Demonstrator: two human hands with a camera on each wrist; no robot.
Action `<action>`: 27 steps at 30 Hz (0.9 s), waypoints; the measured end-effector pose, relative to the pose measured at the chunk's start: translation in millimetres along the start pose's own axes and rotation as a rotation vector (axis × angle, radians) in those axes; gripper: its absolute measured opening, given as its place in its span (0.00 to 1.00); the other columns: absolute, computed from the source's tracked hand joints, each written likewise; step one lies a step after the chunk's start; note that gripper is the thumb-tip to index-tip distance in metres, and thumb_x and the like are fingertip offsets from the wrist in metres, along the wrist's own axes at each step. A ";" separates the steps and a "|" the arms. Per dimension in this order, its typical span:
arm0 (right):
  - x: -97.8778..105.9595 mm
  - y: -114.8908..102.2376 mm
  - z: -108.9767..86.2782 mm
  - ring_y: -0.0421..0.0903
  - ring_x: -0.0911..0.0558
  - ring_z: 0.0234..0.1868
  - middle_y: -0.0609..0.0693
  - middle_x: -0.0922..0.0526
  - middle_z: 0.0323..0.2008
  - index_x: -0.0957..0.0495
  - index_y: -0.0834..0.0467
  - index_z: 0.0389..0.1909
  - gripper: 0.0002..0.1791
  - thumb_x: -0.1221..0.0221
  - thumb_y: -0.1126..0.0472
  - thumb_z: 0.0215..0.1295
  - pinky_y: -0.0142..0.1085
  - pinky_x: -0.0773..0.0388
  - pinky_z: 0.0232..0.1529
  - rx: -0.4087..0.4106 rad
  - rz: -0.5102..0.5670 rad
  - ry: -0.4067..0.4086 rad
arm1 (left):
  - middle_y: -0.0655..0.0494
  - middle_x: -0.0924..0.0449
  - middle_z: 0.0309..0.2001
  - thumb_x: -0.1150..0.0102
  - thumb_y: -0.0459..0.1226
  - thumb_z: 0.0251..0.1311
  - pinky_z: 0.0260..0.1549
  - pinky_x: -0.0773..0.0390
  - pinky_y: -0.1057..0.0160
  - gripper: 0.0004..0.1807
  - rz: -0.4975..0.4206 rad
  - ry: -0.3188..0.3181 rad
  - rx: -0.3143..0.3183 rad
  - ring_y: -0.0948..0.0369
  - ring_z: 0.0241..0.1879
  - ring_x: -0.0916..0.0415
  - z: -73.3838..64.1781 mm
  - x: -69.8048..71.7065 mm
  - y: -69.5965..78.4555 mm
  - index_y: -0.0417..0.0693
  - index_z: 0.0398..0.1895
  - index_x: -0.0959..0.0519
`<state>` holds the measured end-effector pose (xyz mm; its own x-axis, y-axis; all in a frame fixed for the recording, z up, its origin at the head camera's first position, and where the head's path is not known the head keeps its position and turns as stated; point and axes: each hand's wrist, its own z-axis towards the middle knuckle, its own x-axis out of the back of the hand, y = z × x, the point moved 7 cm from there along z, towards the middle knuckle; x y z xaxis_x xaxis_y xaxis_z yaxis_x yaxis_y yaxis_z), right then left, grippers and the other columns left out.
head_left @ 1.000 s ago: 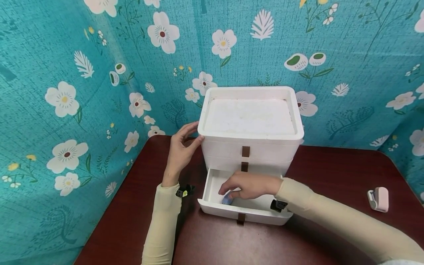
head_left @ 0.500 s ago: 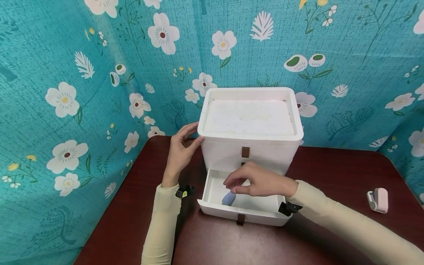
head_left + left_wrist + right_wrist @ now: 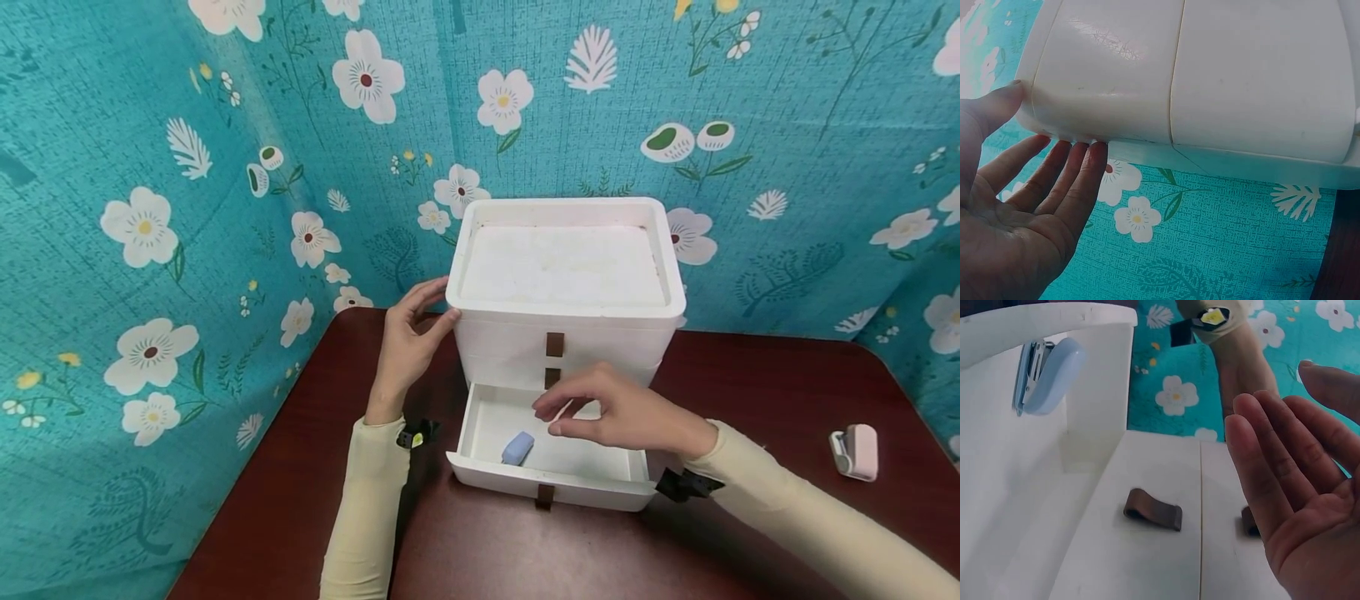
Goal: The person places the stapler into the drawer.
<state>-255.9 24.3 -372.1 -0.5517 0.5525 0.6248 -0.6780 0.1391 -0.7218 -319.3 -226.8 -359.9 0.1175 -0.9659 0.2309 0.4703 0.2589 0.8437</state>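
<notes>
A small blue stapler [image 3: 517,448] lies in the pulled-out bottom drawer [image 3: 555,482] of a white drawer cabinet [image 3: 495,337]. My right hand [image 3: 611,410] hovers over the drawer's right half, apart from the stapler. In the right wrist view its fingers [image 3: 1285,462] extend loosely with nothing in them, and the stapler hangs at the upper left of that picture. At the cabinet's upper left edge rests my left hand [image 3: 408,342]. Its thumb and fingertips touch the white side, which the left wrist view also shows, with the fingers [image 3: 1079,181] nearly straight.
A pink stapler [image 3: 862,452] sits on the dark red table [image 3: 757,400] at the right. Brown pull tabs [image 3: 555,344] mark the drawer fronts. A shallow white tray top [image 3: 562,267] crowns the cabinet. Flowered teal cloth [image 3: 247,225] hangs behind and to the left.
My right hand has let go of the blue stapler, then risen and moved to the right. The stapler now lies fully visible in the drawer. The left hand has stayed in place.
</notes>
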 end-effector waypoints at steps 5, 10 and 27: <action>14.9 0.6 -19.9 0.39 0.10 0.44 0.44 0.08 0.44 0.12 0.51 0.52 0.14 0.29 0.61 0.66 0.34 0.11 0.44 -0.066 -0.056 0.089 | 0.47 0.21 0.67 0.33 0.34 0.69 0.59 0.15 0.44 0.25 -0.001 -0.003 -0.003 0.48 0.64 0.19 0.1 -1.1 0.7 0.46 0.69 0.22; 29.6 3.1 -40.3 0.35 0.11 0.41 0.46 0.08 0.44 0.12 0.51 0.51 0.15 0.28 0.64 0.64 0.32 0.11 0.39 -0.112 -0.092 0.177 | 0.47 0.21 0.67 0.33 0.34 0.68 0.59 0.15 0.45 0.25 -0.005 0.003 -0.005 0.49 0.65 0.19 -0.8 -0.4 0.5 0.46 0.68 0.21; 82.4 16.7 -129.6 0.26 0.13 0.45 0.38 0.08 0.43 0.13 0.53 0.54 0.22 0.29 0.74 0.59 0.18 0.18 0.42 -0.299 -0.255 0.503 | 0.47 0.21 0.67 0.34 0.34 0.69 0.60 0.17 0.42 0.25 -0.020 -0.004 -0.011 0.49 0.66 0.20 -0.9 -1.4 1.9 0.45 0.68 0.21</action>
<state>-249.7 178.7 -371.2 -0.0455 0.7800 0.6242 -0.5528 0.5007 -0.6661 -317.7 -225.0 -359.0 0.1044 -0.9708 0.2161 0.4824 0.2395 0.8426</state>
